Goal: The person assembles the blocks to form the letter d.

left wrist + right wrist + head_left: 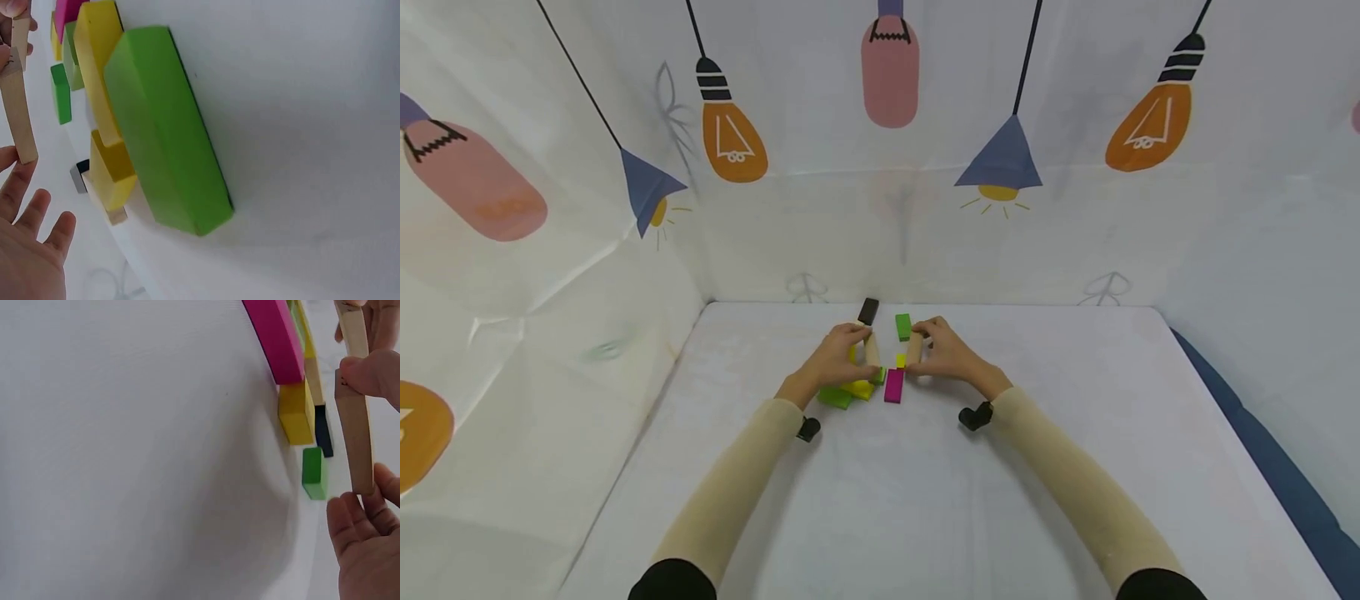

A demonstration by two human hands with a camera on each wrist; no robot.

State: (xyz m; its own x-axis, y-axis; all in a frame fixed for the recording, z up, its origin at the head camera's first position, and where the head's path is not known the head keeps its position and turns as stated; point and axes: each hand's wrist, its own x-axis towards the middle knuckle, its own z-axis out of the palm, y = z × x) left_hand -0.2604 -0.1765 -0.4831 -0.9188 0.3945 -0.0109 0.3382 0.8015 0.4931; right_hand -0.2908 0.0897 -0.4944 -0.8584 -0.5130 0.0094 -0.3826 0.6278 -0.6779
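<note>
My left hand (833, 358) pinches a plain wooden block (872, 350) by its two ends, thumb at the near end and fingertips at the far one. Opposite it, my right hand (951, 354) holds a similar wooden block (914, 348) the same way; the right wrist view shows this block (355, 437) lengthwise between thumb and fingertips. Between and below the hands lie a magenta block (893, 387) and a small yellow block (901, 360). A long green block (165, 131) rests beside yellow blocks (99, 69) under the left hand, which partly hides them in the head view.
Farther back on the white table (895, 500) are a black block (868, 312) and a green block (903, 327). A white sheet (835, 225) printed with lamps and bulbs hangs behind the table's far edge and along the left side.
</note>
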